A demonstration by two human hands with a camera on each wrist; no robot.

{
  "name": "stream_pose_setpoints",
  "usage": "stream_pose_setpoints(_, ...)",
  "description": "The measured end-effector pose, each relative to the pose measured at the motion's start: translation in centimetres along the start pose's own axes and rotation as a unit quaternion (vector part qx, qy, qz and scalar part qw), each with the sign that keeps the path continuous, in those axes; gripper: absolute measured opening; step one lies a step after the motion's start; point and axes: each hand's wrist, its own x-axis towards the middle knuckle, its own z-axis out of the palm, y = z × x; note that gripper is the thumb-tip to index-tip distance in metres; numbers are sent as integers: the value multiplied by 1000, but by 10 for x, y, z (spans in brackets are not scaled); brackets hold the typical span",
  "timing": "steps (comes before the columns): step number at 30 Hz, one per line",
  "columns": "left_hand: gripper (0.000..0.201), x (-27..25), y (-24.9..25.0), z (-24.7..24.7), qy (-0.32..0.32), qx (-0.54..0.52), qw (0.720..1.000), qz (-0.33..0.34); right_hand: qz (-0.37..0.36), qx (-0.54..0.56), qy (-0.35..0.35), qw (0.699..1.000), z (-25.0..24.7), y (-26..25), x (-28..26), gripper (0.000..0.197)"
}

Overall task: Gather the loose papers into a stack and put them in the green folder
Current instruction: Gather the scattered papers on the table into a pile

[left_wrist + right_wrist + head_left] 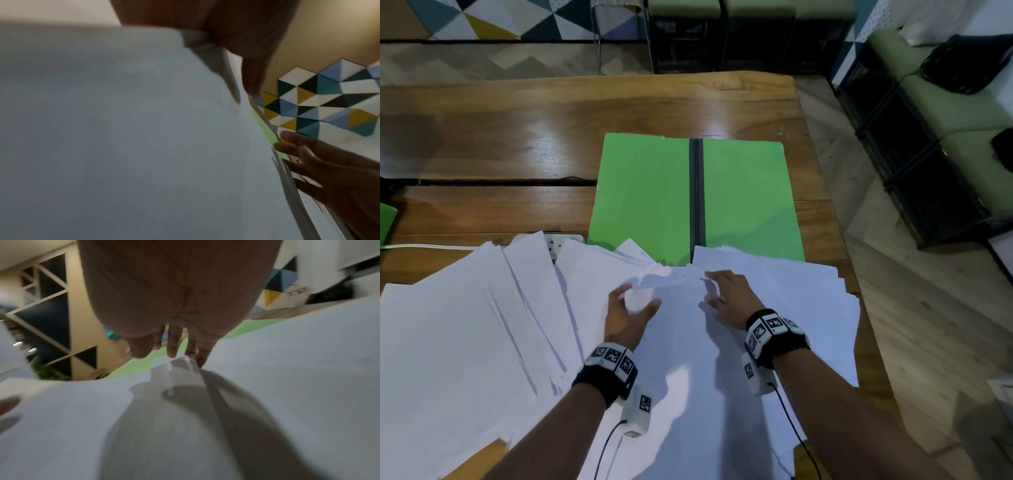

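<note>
Fanned across the near surface (pixel 482 144), overlapping the open green folder (pixel 647 192), the loose papers (pixel 465 325) look light, floppy and slippery, best squared by their edges, where the left hand (pixel 626 315) and right hand (pixel 729 294) pinch lifted far corners.

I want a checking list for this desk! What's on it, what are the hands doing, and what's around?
Surface: wooden table, glossy.
Job's things: loose papers fanned unevenly; green folder open flat, its near edge under papers.
Clutter: white power strip partly under papers.
Grippers: left hand and right hand on the papers, fingers lifting sheet edges.
Cables: wrist camera cable; white cord.
Surroundings: green bench, black bag, patterned rug.
</note>
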Motion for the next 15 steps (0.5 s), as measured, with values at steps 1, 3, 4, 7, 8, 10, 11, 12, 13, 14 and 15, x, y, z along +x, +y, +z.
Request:
stream_pose_setpoints(1,61,-4,-4,1,-27,4,999,-16,19,59,15,998,-2,6,-2,52)
stream_pose_setpoints(3,51,-10,-11,0,-80,45,996,-23,86,129,82,984,-4,25,-9,46)
stream_pose_setpoints(4,48,-14,-14,0,-95,65,993,-22,129,118,114,978,-5,33,-14,45)
stream_pose_setpoints(7,29,-25,-16,-5,-70,33,997,-26,238,60,134,960,-1,53,-35,44)
stream_pose_setpoints(8,22,-28,-14,-9,-55,10,998,-24,255,48,124,958,0,56,-42,46)
stream_pose_setpoints(10,18,-31,-11,-20,-27,-11,999,-13,287,32,95,953,4,58,-56,49)
stream_pose_setpoints(11,18,-31,-11,-27,-12,-10,1000,-11,304,29,83,949,7,57,-62,48)
stream_pose_setpoints(12,20,-32,-12,-34,4,-9,1000,-14,318,34,73,945,10,55,-66,50)
stream_pose_setpoints(13,24,-30,-14,-41,21,-4,1000,-17,328,45,67,941,14,52,-70,54)
stream_pose_setpoints(14,29,-26,-19,-47,32,1,999,-20,334,61,63,938,17,48,-72,61)
stream_pose_setpoints(15,36,-22,-25,-52,39,11,999,-30,338,77,63,936,20,45,-72,67)
